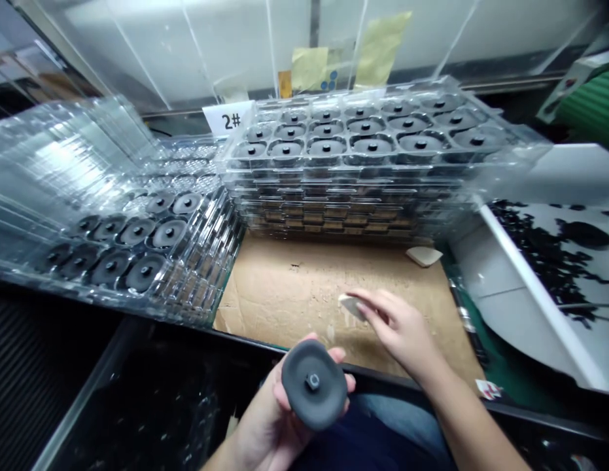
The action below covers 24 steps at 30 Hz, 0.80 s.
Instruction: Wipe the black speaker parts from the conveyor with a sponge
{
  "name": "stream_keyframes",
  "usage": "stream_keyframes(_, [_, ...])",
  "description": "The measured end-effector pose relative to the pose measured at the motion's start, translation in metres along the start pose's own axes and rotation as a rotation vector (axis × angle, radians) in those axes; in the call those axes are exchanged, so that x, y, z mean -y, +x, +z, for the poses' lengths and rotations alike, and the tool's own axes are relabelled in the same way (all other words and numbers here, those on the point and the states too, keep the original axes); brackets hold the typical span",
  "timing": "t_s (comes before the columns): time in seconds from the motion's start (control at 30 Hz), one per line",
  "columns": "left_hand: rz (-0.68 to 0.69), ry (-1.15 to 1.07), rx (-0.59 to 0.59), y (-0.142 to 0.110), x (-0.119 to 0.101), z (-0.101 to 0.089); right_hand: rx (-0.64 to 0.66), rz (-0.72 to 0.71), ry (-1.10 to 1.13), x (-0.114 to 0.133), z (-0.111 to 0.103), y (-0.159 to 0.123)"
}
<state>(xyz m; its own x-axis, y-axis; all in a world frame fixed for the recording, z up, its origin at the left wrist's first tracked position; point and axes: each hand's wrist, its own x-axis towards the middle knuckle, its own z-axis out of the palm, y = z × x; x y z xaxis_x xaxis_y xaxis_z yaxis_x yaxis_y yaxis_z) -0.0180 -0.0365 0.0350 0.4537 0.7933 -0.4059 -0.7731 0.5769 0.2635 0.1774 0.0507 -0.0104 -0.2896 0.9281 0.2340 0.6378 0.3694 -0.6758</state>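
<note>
My left hand point(277, 425) is closed around the rim of a dark grey disc point(324, 399), dished like a shallow bowl with a short peg at its centre. The disc's face is turned up toward me, just in front of the cardboard's near edge. In a pinch between thumb and fingers, my right hand point(405, 333) has a small pale flat piece point(352, 306), held low over the cardboard sheet point(279, 281). That piece and the disc are apart. Another small off-white piece point(424, 256) lies at the cardboard's far right.
Stacked clear plastic trays point(333, 171) with similar grey discs stand at the back. An open tray stack point(179, 261) on the left holds several discs. A white bin point(534, 288) with small black bits is at the right. A "2#" label point(229, 118) stands behind.
</note>
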Motion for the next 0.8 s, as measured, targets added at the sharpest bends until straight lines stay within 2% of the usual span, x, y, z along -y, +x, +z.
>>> stream_keyframes(0.1, [0.002, -0.072, 0.038, 0.002, 0.004, -0.010, -0.055, 0.103, -0.035, -0.037, 0.029, -0.018])
stream_keyframes(0.17, [-0.008, -0.097, 0.034, 0.005, 0.004, -0.011, -0.137, 0.176, -0.064, -0.043, 0.036, -0.030])
stream_keyframes(0.3, [-0.019, -0.063, 0.023, 0.008, 0.002, -0.007, -0.228, 0.238, -0.071, -0.025, 0.018, -0.045])
stream_keyframes(0.43, [0.033, 0.048, 0.106, 0.009, 0.002, -0.014, -0.200, 0.312, 0.071, -0.005, 0.002, -0.062])
stream_keyframes(0.5, [0.178, 0.280, 0.151, 0.011, 0.003, -0.021, -0.170, 0.445, 0.199, 0.001, 0.003, -0.074])
stream_keyframes(0.57, [0.399, 0.704, 0.173, 0.013, 0.001, -0.028, -0.139, 0.594, 0.327, 0.005, 0.007, -0.084])
stream_keyframes(0.63, [0.573, 1.116, 0.177, 0.014, -0.002, -0.031, -0.091, 0.653, 0.404, 0.010, 0.009, -0.089])
stream_keyframes(0.7, [0.660, 1.337, 0.181, 0.016, -0.005, -0.031, -0.028, 0.550, 0.406, 0.016, 0.009, -0.088])
stream_keyframes(0.8, [0.702, 1.427, 0.211, 0.017, -0.008, -0.027, -0.014, 0.357, 0.378, 0.029, 0.004, -0.081])
